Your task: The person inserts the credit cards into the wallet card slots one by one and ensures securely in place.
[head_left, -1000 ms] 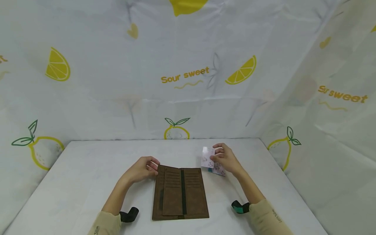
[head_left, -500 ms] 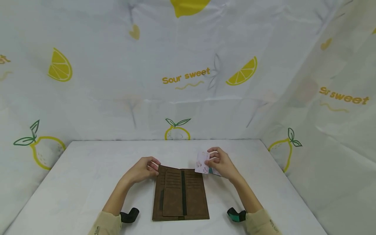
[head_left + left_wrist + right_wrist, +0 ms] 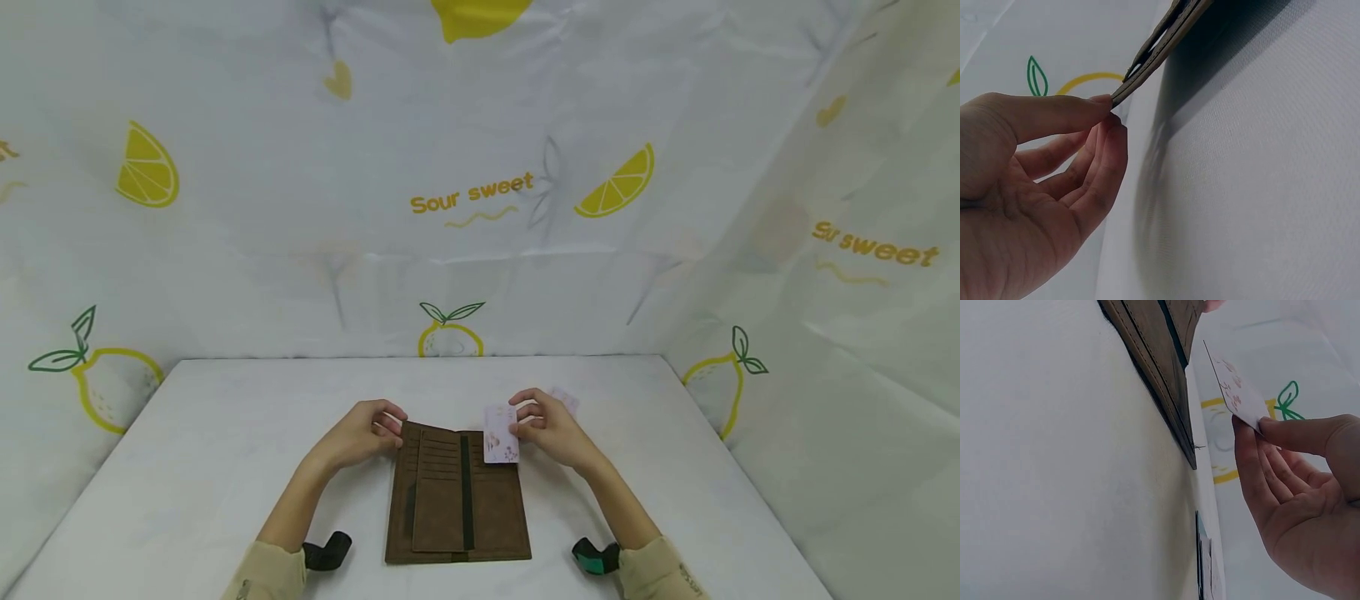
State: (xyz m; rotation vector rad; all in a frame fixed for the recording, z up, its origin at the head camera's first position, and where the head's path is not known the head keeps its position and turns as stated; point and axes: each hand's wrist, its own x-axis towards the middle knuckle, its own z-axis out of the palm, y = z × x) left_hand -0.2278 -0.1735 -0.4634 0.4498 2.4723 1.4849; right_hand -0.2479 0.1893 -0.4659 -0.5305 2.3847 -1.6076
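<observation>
An unfolded brown wallet (image 3: 442, 512) with rows of card slots and a dark band down its middle lies on the table. My left hand (image 3: 365, 433) pinches its upper left corner between thumb and fingertips, and in the left wrist view that wallet edge (image 3: 1147, 65) is raised off the white surface. A pale card (image 3: 500, 442) with pink print is pinched by my right hand (image 3: 553, 431). In the head view the card overlaps the wallet's upper right slots. From the right wrist, the card (image 3: 1235, 394) appears above the wallet, held by thumb and forefinger at one edge.
More printed cards (image 3: 564, 401) lie on the table behind the right hand, seen edge-on as a small stack (image 3: 1205, 556) in the right wrist view. A white curtain (image 3: 315, 208) with lemon prints stands behind and beside the table.
My right hand has carried the card leftward and toward me, from above the other cards to over the wallet's upper right. The left hand keeps its hold on the corner.
</observation>
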